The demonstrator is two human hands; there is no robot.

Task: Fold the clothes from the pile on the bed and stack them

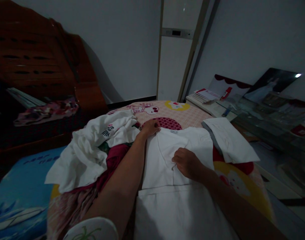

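Observation:
A white shirt (197,140) lies spread on the round patterned cloth, its collar label at the far edge. At the shirt's far left corner, my left hand (150,128) has its fingers closed on the fabric. My right hand (187,162) pinches a fold of the same shirt near its middle, with a bit of cloth hanging below the fingertips. Nearer to me, a white piece of cloth (172,213) covers the front; I cannot tell whether it is part of the shirt. A folded white garment (231,138) rests on the right.
A heap of clothes, with a white printed garment (84,156) on top, lies left on the patterned tablecloth (187,115). Beyond stand a wooden bench (37,73) and a tall white cabinet unit (175,63). A glass-topped stand (265,116) is on the right, a blue printed stool (19,206) left.

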